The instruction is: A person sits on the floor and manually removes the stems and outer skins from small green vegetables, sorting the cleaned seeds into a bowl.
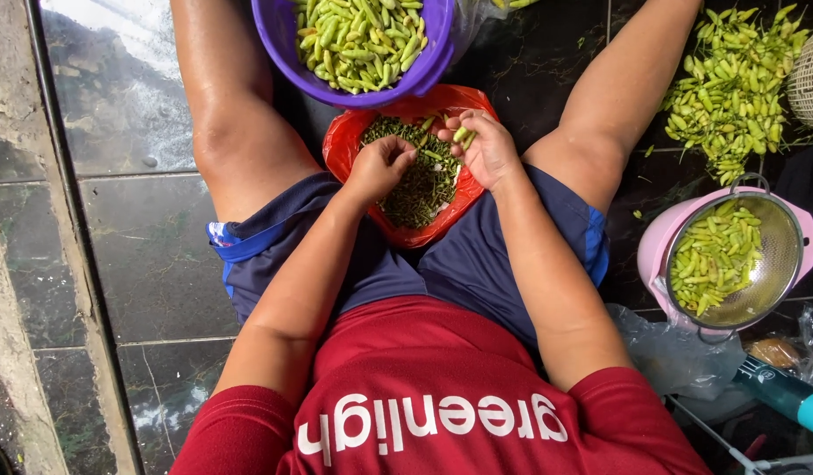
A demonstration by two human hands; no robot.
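Chilies point(460, 134) were being stemmed over a red bag point(345, 145).
Stems lay heaped there; the right hand point(487, 149) gripped chilies, the left hand point(380, 165) was clenched; a floor pile point(732, 79) remained.

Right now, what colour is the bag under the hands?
Red. The bag holds dark green stems; it shows best in the head view, between the knees.

purple bowl point(288, 53): 1 | red bag point(345, 145): 1 | metal strainer point(780, 237): 1 | hands: 2
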